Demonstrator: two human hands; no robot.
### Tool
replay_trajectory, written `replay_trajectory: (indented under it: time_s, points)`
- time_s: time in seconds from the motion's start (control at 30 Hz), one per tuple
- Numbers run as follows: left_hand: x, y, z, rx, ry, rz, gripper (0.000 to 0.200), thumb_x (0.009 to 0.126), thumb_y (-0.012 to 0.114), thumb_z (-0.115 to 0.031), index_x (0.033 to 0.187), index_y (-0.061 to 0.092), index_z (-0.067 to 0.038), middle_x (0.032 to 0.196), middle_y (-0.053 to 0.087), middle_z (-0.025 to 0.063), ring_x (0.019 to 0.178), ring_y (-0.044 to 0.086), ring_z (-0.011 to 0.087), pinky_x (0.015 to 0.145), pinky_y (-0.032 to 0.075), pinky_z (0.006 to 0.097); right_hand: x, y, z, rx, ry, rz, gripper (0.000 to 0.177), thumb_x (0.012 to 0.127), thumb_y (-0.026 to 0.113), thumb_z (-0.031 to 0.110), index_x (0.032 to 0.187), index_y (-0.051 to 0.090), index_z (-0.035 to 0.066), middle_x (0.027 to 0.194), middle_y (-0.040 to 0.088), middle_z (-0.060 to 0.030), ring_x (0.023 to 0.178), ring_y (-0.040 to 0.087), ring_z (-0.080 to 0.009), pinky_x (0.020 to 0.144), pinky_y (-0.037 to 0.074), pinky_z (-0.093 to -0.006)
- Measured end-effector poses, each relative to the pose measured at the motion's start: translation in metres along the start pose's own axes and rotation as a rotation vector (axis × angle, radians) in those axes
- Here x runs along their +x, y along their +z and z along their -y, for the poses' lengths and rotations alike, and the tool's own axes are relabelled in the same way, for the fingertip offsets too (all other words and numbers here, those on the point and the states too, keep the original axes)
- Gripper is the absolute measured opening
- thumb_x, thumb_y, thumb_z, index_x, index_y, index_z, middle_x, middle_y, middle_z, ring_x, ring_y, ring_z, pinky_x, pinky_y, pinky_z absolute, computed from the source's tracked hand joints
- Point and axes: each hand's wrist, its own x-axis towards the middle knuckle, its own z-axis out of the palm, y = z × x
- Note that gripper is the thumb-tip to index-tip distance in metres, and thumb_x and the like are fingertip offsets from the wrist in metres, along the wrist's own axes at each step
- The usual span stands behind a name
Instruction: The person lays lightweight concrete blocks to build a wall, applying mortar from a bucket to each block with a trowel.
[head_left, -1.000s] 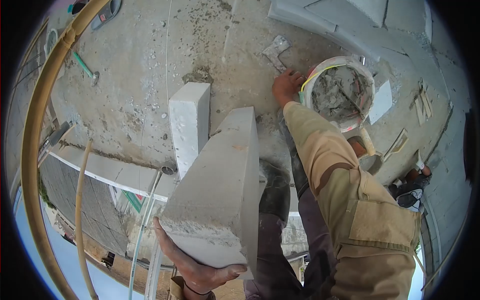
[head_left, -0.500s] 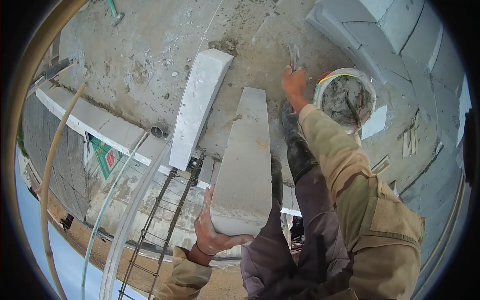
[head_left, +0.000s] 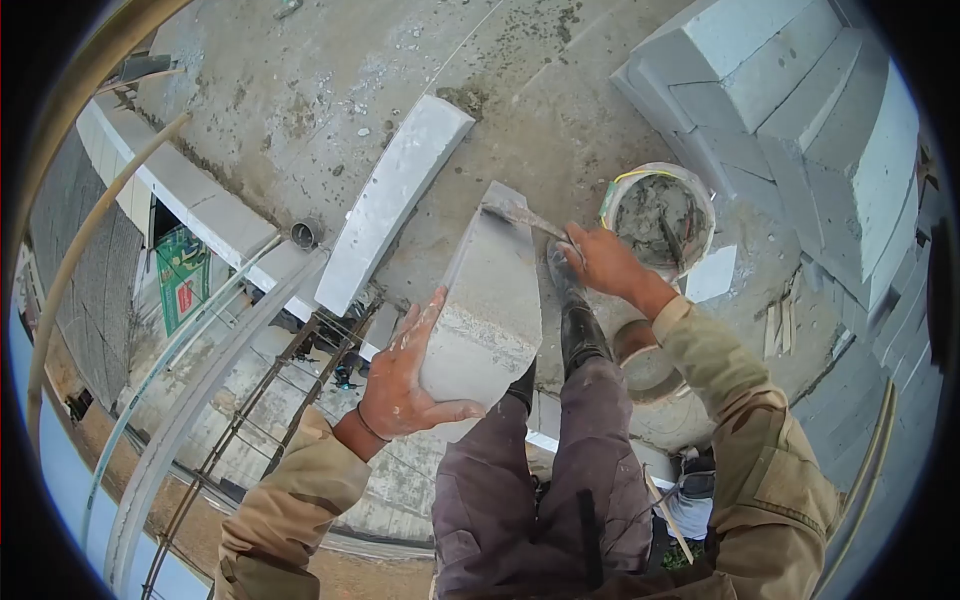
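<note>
A long pale concrete block (head_left: pixel 487 300) is in front of my legs, its near end raised and tilted. My left hand (head_left: pixel 405 372) grips that near end, with the fingers along the left side and the thumb beneath. My right hand (head_left: pixel 607 264) is closed around the handle of a thin trowel (head_left: pixel 518 213), its blade lying against the far end of the block. To the right of that hand stands a bucket (head_left: pixel 708 200) of grey mortar (head_left: pixel 655 215) with a dark stick-like tool in it.
Another pale block (head_left: pixel 395 205) lies to the left, near a short open pipe (head_left: pixel 305 233). Many blocks (head_left: pixel 790 120) are stacked at the right. A rebar frame (head_left: pixel 245 415) and poles run along the left edge, beyond the low block wall (head_left: pixel 200 205).
My right hand has brought the trowel from beside the bucket back onto the block's far end. The block is tilted more, and my left hand has shifted up and slightly left.
</note>
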Motion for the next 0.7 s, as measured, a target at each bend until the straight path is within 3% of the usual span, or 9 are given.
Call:
replay_trajectory:
  time_s: [0.1, 0.17, 0.23, 0.3, 0.4, 0.47, 0.6, 0.67, 0.7]
  points:
    - [0.006, -0.002, 0.001, 0.008, 0.053, -0.023, 0.138, 0.062, 0.09, -0.07, 0.161, 0.025, 0.002, 0.162, 0.039, 0.0237, 0.142, 0.044, 0.0539, 0.121, 0.034, 0.0556, 0.054, 0.045, -0.068, -0.037, -0.023, 0.006, 0.037, 0.103, 0.058, 0.03, 0.119, 0.057, -0.003, 0.095, 0.07, -0.0295, 0.084, 0.067, -0.0501, 0.081, 0.053, -0.0565]
    - [0.002, -0.007, 0.003, 0.046, 0.059, -0.041, 0.138, 0.062, 0.089, -0.071, 0.162, 0.025, -0.001, 0.162, 0.04, 0.0225, 0.142, 0.043, 0.0538, 0.123, 0.032, 0.0553, 0.043, 0.061, -0.067, -0.057, 0.061, -0.221, 0.039, 0.105, 0.057, 0.033, 0.118, 0.06, -0.004, 0.086, 0.069, -0.0303, 0.085, 0.067, -0.0504, 0.081, 0.052, -0.0582]
    - [0.002, -0.012, -0.001, 0.137, 0.058, -0.059, 0.133, 0.066, 0.086, -0.071, 0.164, 0.023, -0.005, 0.158, 0.045, 0.0228, 0.139, 0.048, 0.0507, 0.126, 0.027, 0.0546, -0.005, 0.017, -0.004, 0.158, 0.222, -0.211, 0.039, 0.104, 0.059, 0.03, 0.122, 0.06, -0.004, 0.086, 0.069, -0.0296, 0.085, 0.067, -0.0504, 0.078, 0.051, -0.057]
    - [0.007, -0.017, -0.002, 0.088, 0.107, -0.095, 0.132, 0.065, 0.089, -0.066, 0.163, 0.025, -0.004, 0.154, 0.05, 0.0236, 0.142, 0.048, 0.0464, 0.127, 0.023, 0.0538, -0.065, -0.015, 0.046, 0.19, 0.209, -0.322, 0.036, 0.102, 0.063, 0.021, 0.126, 0.058, -0.004, 0.089, 0.069, -0.0296, 0.082, 0.068, -0.0499, 0.072, 0.052, -0.0538]
    - [0.008, -0.02, 0.0, 0.039, 0.199, -0.167, 0.122, 0.071, 0.087, -0.061, 0.163, 0.028, -0.006, 0.149, 0.056, 0.0237, 0.142, 0.049, 0.0426, 0.129, 0.016, 0.0542, -0.158, -0.059, 0.124, 0.255, -0.053, -0.551, 0.033, 0.098, 0.067, 0.012, 0.122, 0.056, -0.006, 0.086, 0.069, -0.0272, 0.075, 0.068, -0.0476, 0.066, 0.052, -0.0503]
    - [0.001, -0.018, -0.001, 0.08, 0.179, -0.16, 0.108, 0.082, 0.078, -0.06, 0.163, 0.029, -0.008, 0.141, 0.061, 0.0239, 0.137, 0.053, 0.0436, 0.128, 0.019, 0.0564, -0.189, -0.077, 0.152, 0.213, -0.173, -0.61, 0.034, 0.096, 0.068, 0.011, 0.122, 0.055, -0.007, 0.086, 0.069, -0.0266, 0.074, 0.069, -0.0466, 0.066, 0.053, -0.0496]
    - [-0.017, 0.007, -0.027, 0.397, 0.081, -0.324, 0.09, 0.093, 0.063, -0.064, 0.16, 0.035, -0.011, 0.122, 0.071, 0.0223, 0.122, 0.063, 0.0435, 0.123, 0.029, 0.0585, -0.205, -0.109, 0.18, 0.058, -0.195, -0.337, 0.037, 0.091, 0.071, 0.006, 0.121, 0.054, -0.008, 0.09, 0.069, -0.029, 0.075, 0.069, -0.0461, 0.065, 0.054, -0.0499]
    - [-0.015, 0.047, -0.034, 0.43, -0.289, -0.565, 0.072, 0.099, 0.054, -0.059, 0.151, 0.049, -0.01, 0.117, 0.072, 0.0231, 0.116, 0.066, 0.0419, 0.117, 0.036, 0.0575, -0.206, -0.119, 0.187, 0.015, -0.122, -0.272, 0.036, 0.091, 0.071, 0.006, 0.12, 0.054, -0.007, 0.09, 0.069, -0.0291, 0.073, 0.069, -0.0467, 0.064, 0.054, -0.0506]
    - [-0.016, 0.053, -0.044, 0.261, -0.347, -0.616, 0.058, 0.102, 0.052, -0.053, 0.136, 0.06, -0.007, 0.11, 0.074, 0.022, 0.106, 0.071, 0.0396, 0.114, 0.041, 0.0558, -0.21, -0.125, 0.192, 0.063, -0.222, -0.342, 0.037, 0.091, 0.069, 0.006, 0.122, 0.054, -0.008, 0.088, 0.069, -0.0273, 0.071, 0.069, -0.0447, 0.063, 0.054, -0.0499]
